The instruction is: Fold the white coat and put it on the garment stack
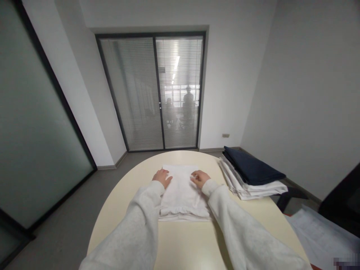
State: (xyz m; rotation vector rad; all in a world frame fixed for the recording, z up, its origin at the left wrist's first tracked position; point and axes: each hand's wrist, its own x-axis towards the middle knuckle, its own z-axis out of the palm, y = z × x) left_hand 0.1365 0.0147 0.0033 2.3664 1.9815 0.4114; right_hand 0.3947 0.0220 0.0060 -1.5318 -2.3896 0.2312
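Observation:
A folded white cloth garment (182,191) lies flat on the round cream table (185,243), its layered edge with a gathered band toward me. My left hand (162,177) rests at the garment's left side near the far end, fingers spread and thumb on the fabric. At the opposite side, my right hand (200,178) is over the far right part of the cloth, with its fingers apart and slightly curled. Neither hand has fabric gripped in it. Both forearms are in light grey sleeves.
To the right, a stack of folded white garments (244,192) with a dark navy one (253,167) on top reaches over the table's edge. Beyond it are a black chair (341,198) and a pale plastic-looking sheet (323,232). A glass door with blinds (135,101) stands ahead; blurred figures show behind it.

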